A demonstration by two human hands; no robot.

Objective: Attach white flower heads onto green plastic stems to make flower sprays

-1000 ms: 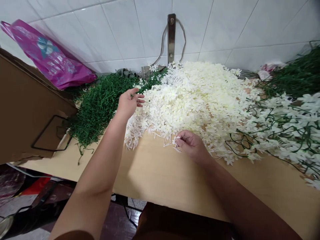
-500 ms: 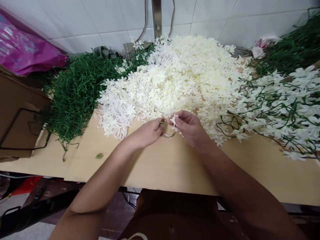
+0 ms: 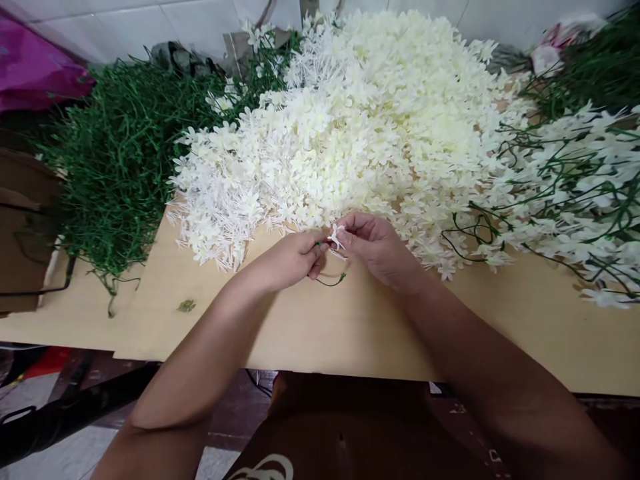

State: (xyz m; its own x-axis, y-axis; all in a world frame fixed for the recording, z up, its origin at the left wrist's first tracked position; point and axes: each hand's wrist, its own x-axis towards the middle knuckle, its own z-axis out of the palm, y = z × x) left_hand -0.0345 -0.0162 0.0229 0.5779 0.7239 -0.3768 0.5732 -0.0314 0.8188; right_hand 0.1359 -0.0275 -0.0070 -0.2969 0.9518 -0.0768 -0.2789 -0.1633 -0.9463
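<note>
My left hand [image 3: 303, 255] is closed around a thin green plastic stem [image 3: 331, 284], whose free end curves out below the fingers over the table. Between the thumb and fingers of my right hand [image 3: 375, 245] is a small white artificial flower [image 3: 337, 236]. Both hands' fingertips meet at the middle, the flower's base close to the stem's tip; whether they are joined is too small to tell. Just beyond the hands lies a big heap of white artificial flowers [image 3: 345, 147].
Green stems [image 3: 115, 153] are piled at the left, beside a cardboard box [image 3: 23, 253] and a pink bag [image 3: 35, 60]. Flowers on green stems [image 3: 565, 200] lie at the right. A small green scrap [image 3: 187, 305] rests on the wooden table [image 3: 320, 340].
My hands have come together, bringing the flower up to the left fingertips. More of the stem's curved end shows below. The camera view has tilted down and moved closer.
</note>
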